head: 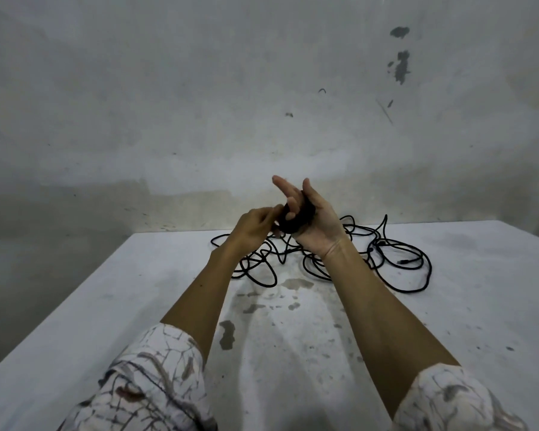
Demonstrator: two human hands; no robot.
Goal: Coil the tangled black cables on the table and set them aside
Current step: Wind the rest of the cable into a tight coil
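Black, thin cable loops (296, 220) sat wound around the raised right hand (315, 222), fingers spread; the left hand (255, 225) pinched the strand, best fed taut from the tangled black cables (386, 256).

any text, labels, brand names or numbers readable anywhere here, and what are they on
None: no word, number, label or brand can be read in this view.
The tangled black cables on the stained white table show no printing that can be made out; any marking on their jackets is too small to tell.
The black coil wound on the right hand is plain.
The grey wall bears only dark stains.
The patterned white sleeves carry lines, no letters.
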